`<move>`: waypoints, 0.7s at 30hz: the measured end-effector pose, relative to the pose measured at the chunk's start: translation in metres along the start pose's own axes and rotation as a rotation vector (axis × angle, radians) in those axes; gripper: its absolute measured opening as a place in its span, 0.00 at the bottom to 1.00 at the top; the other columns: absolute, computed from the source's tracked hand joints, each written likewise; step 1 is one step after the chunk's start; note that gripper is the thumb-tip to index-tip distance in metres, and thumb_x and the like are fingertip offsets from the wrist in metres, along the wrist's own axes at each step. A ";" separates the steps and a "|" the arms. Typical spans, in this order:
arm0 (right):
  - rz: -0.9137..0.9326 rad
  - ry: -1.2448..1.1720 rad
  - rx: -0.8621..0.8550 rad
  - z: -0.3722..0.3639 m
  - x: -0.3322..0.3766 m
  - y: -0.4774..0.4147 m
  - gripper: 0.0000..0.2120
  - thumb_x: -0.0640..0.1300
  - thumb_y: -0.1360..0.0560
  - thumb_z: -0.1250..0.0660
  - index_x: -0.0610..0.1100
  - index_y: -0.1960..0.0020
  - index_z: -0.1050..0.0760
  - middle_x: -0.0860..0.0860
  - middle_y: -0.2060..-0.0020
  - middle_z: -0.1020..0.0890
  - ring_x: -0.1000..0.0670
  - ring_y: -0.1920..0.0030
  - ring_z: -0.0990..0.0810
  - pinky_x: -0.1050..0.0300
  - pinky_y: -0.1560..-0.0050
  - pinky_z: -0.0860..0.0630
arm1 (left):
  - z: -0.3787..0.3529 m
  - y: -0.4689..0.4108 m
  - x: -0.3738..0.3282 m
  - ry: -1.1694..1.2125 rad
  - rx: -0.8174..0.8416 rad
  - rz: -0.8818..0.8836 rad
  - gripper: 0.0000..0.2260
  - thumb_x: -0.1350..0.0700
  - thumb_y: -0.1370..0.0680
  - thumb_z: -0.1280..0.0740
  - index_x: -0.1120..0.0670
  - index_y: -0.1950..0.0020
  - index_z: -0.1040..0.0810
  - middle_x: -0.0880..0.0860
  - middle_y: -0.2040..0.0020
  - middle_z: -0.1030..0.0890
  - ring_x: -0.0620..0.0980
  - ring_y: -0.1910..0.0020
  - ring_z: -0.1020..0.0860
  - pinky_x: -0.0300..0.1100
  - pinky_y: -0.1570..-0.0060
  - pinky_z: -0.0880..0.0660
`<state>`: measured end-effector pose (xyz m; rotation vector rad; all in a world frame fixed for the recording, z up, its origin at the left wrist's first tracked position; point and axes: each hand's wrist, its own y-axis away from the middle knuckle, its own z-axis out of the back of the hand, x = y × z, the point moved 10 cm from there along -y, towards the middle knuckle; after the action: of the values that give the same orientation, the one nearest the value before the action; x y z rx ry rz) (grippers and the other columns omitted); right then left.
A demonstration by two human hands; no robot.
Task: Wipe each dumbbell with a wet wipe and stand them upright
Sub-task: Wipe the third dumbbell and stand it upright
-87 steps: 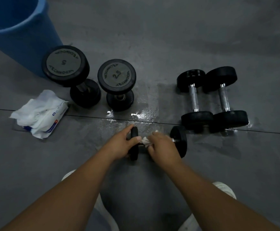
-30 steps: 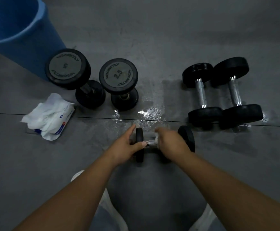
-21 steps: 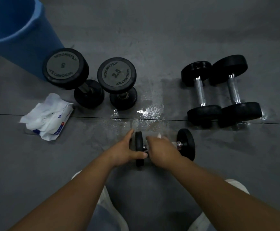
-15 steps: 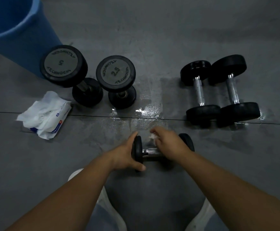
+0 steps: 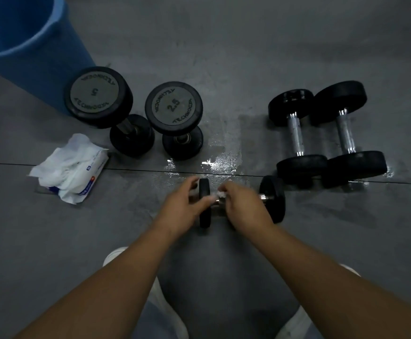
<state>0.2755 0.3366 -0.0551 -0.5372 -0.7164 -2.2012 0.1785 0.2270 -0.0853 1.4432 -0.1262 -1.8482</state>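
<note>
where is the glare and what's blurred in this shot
Head view: dim throughout; glare on the wet floor beyond the hands; left hand and right hand, with the wipe, smeared by motion; the dumbbell they grip is sharp.

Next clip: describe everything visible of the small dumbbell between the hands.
The small black dumbbell lies on its side on the grey floor, axis left to right, nearest the person. Two round matte black heads, rubber by the look, join a shiny metal handle, mostly hidden. The left hand grips its left head; the right hand presses a white wet wipe onto the handle. No hand touches the right head. Not yet upright.
</note>
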 end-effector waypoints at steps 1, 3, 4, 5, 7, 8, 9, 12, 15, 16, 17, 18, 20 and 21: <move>0.062 0.032 0.037 -0.004 0.008 0.002 0.14 0.38 0.27 0.36 0.45 0.41 0.27 0.44 0.46 0.20 0.42 0.46 0.22 0.50 0.47 0.25 | -0.006 -0.001 -0.008 -0.076 0.033 -0.033 0.42 0.42 0.36 0.22 0.43 0.25 0.37 0.48 0.28 0.30 0.44 0.34 0.27 0.47 0.31 0.30; 0.151 0.077 0.078 -0.010 0.018 0.007 0.17 0.37 0.29 0.34 0.46 0.40 0.27 0.45 0.45 0.21 0.44 0.46 0.22 0.50 0.46 0.25 | -0.017 -0.003 -0.011 -0.249 0.129 -0.059 0.52 0.53 0.34 0.21 0.44 0.20 0.52 0.48 0.22 0.40 0.47 0.28 0.34 0.45 0.29 0.34; 0.136 0.078 0.060 -0.006 0.016 0.006 0.15 0.38 0.28 0.34 0.48 0.43 0.26 0.46 0.48 0.20 0.45 0.48 0.21 0.51 0.49 0.25 | -0.017 -0.003 -0.010 -0.323 0.145 -0.059 0.54 0.56 0.34 0.22 0.42 0.20 0.56 0.48 0.21 0.42 0.49 0.28 0.33 0.46 0.31 0.32; 0.100 0.059 0.020 0.002 0.011 0.002 0.13 0.39 0.28 0.35 0.50 0.46 0.26 0.48 0.51 0.19 0.45 0.51 0.20 0.52 0.52 0.24 | -0.015 -0.003 -0.008 -0.380 0.148 -0.057 0.54 0.58 0.33 0.23 0.40 0.21 0.58 0.49 0.21 0.40 0.51 0.29 0.31 0.47 0.33 0.30; 0.061 -0.003 -0.041 0.010 0.003 -0.006 0.12 0.39 0.29 0.35 0.49 0.47 0.25 0.49 0.53 0.19 0.46 0.53 0.20 0.55 0.53 0.25 | -0.014 0.001 -0.007 -0.419 0.153 -0.059 0.53 0.58 0.32 0.24 0.37 0.22 0.59 0.50 0.25 0.33 0.53 0.36 0.25 0.47 0.39 0.26; 0.091 0.012 -0.021 0.007 0.008 -0.007 0.13 0.38 0.30 0.36 0.47 0.46 0.26 0.49 0.52 0.20 0.46 0.52 0.21 0.56 0.52 0.27 | -0.014 0.003 -0.006 -0.413 0.147 -0.055 0.53 0.58 0.32 0.24 0.35 0.22 0.59 0.51 0.28 0.29 0.53 0.40 0.23 0.46 0.42 0.25; 0.159 0.092 0.018 -0.004 0.016 -0.007 0.15 0.38 0.31 0.36 0.46 0.45 0.27 0.48 0.50 0.21 0.46 0.49 0.23 0.56 0.50 0.30 | -0.013 0.005 -0.007 -0.401 0.133 -0.049 0.53 0.59 0.31 0.24 0.35 0.23 0.59 0.51 0.31 0.26 0.52 0.42 0.22 0.45 0.43 0.24; 0.203 0.318 0.104 -0.024 0.018 -0.011 0.14 0.40 0.29 0.37 0.47 0.44 0.27 0.47 0.47 0.21 0.44 0.46 0.24 0.53 0.46 0.31 | -0.012 0.009 -0.007 -0.381 0.110 -0.039 0.53 0.60 0.31 0.25 0.33 0.23 0.59 0.51 0.34 0.23 0.52 0.43 0.21 0.46 0.44 0.24; 0.016 -0.039 0.025 0.001 -0.008 -0.034 0.07 0.43 0.27 0.34 0.49 0.50 0.20 0.49 0.56 0.16 0.48 0.53 0.20 0.55 0.53 0.25 | -0.012 0.009 -0.005 -0.369 0.122 -0.008 0.53 0.59 0.31 0.24 0.34 0.23 0.59 0.51 0.33 0.23 0.54 0.43 0.21 0.47 0.43 0.24; -0.037 -0.210 -0.069 0.014 -0.016 -0.038 0.06 0.43 0.27 0.32 0.48 0.52 0.18 0.51 0.58 0.16 0.50 0.55 0.19 0.57 0.54 0.25 | -0.012 0.008 -0.005 -0.361 0.125 -0.004 0.53 0.59 0.31 0.24 0.33 0.23 0.58 0.51 0.32 0.24 0.54 0.43 0.21 0.48 0.43 0.24; -0.035 -0.246 -0.101 0.020 -0.017 -0.037 0.07 0.44 0.27 0.31 0.48 0.50 0.18 0.52 0.57 0.16 0.51 0.55 0.20 0.58 0.54 0.26 | -0.012 0.006 -0.005 -0.353 0.129 0.000 0.53 0.59 0.31 0.24 0.33 0.23 0.58 0.52 0.32 0.24 0.54 0.44 0.21 0.49 0.43 0.23; 0.006 -0.193 -0.048 0.015 -0.014 -0.036 0.10 0.45 0.28 0.31 0.48 0.47 0.20 0.52 0.54 0.17 0.51 0.53 0.20 0.59 0.52 0.28 | -0.012 0.005 -0.004 -0.345 0.135 0.005 0.53 0.60 0.31 0.24 0.33 0.23 0.58 0.52 0.33 0.24 0.54 0.45 0.20 0.49 0.43 0.23; 0.132 0.223 0.218 -0.023 -0.004 -0.027 0.16 0.48 0.29 0.32 0.47 0.41 0.25 0.49 0.47 0.19 0.47 0.47 0.22 0.55 0.47 0.29 | -0.012 0.004 -0.004 -0.326 0.152 0.018 0.54 0.60 0.32 0.23 0.32 0.23 0.58 0.52 0.33 0.23 0.53 0.47 0.19 0.50 0.43 0.23; 0.192 0.388 0.285 -0.034 -0.002 -0.025 0.15 0.47 0.29 0.34 0.47 0.43 0.27 0.47 0.47 0.20 0.44 0.46 0.22 0.53 0.47 0.28 | -0.012 0.005 -0.004 -0.324 0.155 0.022 0.54 0.60 0.32 0.23 0.32 0.24 0.58 0.52 0.32 0.24 0.53 0.48 0.19 0.49 0.43 0.23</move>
<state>0.2531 0.3300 -0.0903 -0.0280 -0.7178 -1.9036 0.1911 0.2303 -0.0840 1.2256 -0.4508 -2.0796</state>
